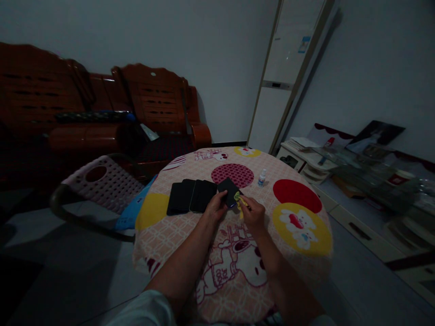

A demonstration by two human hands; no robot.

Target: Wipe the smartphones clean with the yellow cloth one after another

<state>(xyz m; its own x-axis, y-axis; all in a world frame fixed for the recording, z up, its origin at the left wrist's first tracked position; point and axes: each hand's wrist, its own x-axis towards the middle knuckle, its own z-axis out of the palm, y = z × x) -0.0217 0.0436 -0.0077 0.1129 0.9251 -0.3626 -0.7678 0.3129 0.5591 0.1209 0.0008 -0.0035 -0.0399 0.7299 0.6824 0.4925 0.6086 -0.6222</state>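
Note:
My left hand (216, 207) grips the lower left edge of a dark flat rectangular thing (227, 184), perhaps a phone or a small case; its kind is not clear. A small yellow cloth (242, 204) is pinched in my right hand (254, 213), and it touches the right side of that dark thing. Left of my hands, black flat cases (179, 198) lie side by side, partly overlapping, on the patterned tablecloth (190, 231). A small white bottle with a blue label (261, 178) stands upright beyond my right hand.
A woven chair (102, 183) with a blue bag (134, 210) stands at the table's left. Behind it are wooden sofas (152, 97). A tall white air conditioner (272, 104) is in the corner, and a low cabinet (350, 222) with a cluttered glass top runs along the right.

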